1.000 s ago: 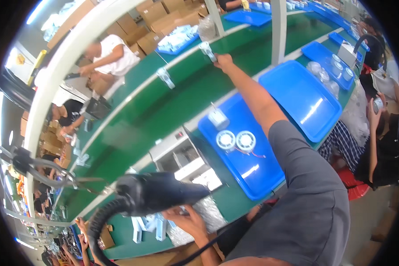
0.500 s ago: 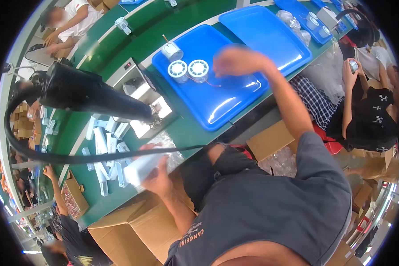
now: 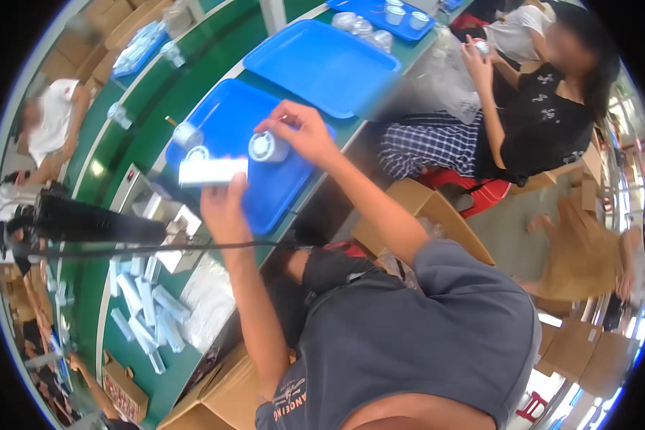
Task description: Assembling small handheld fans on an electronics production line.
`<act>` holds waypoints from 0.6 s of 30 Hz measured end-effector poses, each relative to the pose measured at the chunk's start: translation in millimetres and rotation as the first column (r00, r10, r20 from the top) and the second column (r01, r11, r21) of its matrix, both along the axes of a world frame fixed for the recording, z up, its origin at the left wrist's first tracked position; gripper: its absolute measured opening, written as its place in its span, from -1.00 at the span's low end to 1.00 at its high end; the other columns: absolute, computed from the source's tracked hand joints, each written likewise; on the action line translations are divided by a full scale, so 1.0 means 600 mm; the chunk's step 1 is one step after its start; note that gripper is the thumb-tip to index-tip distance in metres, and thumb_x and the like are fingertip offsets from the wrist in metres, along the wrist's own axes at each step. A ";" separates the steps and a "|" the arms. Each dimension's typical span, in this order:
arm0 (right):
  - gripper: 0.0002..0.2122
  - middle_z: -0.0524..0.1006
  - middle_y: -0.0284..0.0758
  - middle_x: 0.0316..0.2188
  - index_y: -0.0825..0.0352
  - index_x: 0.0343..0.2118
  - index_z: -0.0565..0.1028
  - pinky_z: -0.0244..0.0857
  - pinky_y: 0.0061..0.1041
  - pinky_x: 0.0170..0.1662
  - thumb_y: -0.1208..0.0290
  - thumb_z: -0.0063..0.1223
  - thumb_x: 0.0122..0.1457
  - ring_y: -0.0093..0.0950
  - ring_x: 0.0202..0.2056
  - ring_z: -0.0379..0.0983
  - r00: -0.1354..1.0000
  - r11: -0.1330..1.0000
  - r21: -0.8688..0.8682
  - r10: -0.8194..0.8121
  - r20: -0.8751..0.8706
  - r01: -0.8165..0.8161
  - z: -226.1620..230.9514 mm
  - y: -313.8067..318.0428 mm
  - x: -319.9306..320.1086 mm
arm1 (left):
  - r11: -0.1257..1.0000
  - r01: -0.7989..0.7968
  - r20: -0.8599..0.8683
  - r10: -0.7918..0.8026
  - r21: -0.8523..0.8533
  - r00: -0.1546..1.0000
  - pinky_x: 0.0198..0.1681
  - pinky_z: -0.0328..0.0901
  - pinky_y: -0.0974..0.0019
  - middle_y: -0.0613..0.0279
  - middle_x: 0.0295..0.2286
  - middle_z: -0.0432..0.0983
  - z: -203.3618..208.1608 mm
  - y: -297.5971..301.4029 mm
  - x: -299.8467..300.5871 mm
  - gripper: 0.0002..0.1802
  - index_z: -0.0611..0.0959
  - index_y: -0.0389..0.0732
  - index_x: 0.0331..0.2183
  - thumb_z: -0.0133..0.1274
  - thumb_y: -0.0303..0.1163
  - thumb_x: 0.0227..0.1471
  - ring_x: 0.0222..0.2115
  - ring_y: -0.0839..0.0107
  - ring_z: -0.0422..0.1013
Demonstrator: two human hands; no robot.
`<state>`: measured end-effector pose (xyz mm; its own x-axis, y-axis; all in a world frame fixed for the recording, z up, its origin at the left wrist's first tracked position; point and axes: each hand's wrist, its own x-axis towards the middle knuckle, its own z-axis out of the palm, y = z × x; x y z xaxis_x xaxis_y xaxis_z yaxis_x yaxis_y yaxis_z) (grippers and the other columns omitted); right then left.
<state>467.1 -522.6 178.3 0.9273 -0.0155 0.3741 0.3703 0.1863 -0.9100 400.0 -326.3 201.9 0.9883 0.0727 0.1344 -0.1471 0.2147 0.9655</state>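
Observation:
My left hand (image 3: pixel 226 213) is closed round a white rectangular block-shaped part (image 3: pixel 209 172), held level over the near-left side of the blue tray (image 3: pixel 229 100). Thumb and fingers of my right hand (image 3: pixel 302 130) close at the edge of a white round fan unit (image 3: pixel 266 147) with a slotted face, above the same tray. Behind the block, a second round unit (image 3: pixel 197 153) shows only in part. Farther left in the tray lies another white cylindrical unit (image 3: pixel 188 135) with a thin wire at its end.
A second blue tray (image 3: pixel 322 68) stands beyond on the green bench. Several pale blue-white long parts (image 3: pixel 145 304) are heaped at the lower left, beside clear plastic (image 3: pixel 209 297). A black cylindrical tool (image 3: pixel 97 221) and its cable cross the left. Someone (image 3: pixel 545 107) sits at the right.
My left hand has carried the white block from beside the heap up over the tray. My right hand has come down to a round fan unit. The view has shifted right.

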 end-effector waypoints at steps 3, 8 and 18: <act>-0.91 0.67 -0.30 -0.37 0.39 -0.24 0.57 0.45 -0.52 -0.13 0.50 0.19 0.26 -0.51 -0.23 0.61 0.999 0.999 -0.026 -0.046 0.000 0.046 0.000 -0.001 -0.003 | 0.988 0.035 -0.075 -0.046 -0.150 0.996 -0.10 0.36 0.33 0.19 -0.11 0.62 -0.007 -0.024 0.079 -0.64 0.60 -0.29 -0.05 0.18 -0.23 0.26 -0.16 0.45 0.52; -0.89 0.67 -0.33 -0.36 0.38 -0.26 0.64 0.42 -0.54 -0.15 0.48 0.27 0.21 -0.54 -0.29 0.58 0.993 0.974 -0.212 -0.098 -0.070 0.081 0.010 0.029 -0.039 | 0.969 0.030 -0.165 -0.072 -0.245 0.984 -0.22 0.26 0.47 0.31 -0.20 0.65 -0.002 -0.032 0.114 -0.61 0.63 -0.21 -0.07 0.25 -0.16 0.19 -0.27 0.60 0.48; -0.86 0.67 -0.30 -0.35 0.38 -0.29 0.67 0.38 -0.42 -0.10 0.43 0.32 0.15 -0.42 -0.23 0.51 0.973 0.954 -0.194 -0.227 0.031 0.228 0.000 0.044 -0.043 | 0.996 -0.035 -0.083 0.028 -0.078 0.996 -0.16 0.30 0.41 0.27 -0.18 0.67 -0.024 -0.040 0.097 -0.61 0.63 -0.17 -0.04 0.25 -0.14 0.20 -0.22 0.55 0.51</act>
<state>441.0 -496.1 178.1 0.9045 -0.1517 0.3987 0.3899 -0.0848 -0.9169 458.1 -350.5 187.4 0.9927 0.1110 0.0464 -0.0767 0.2872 0.9548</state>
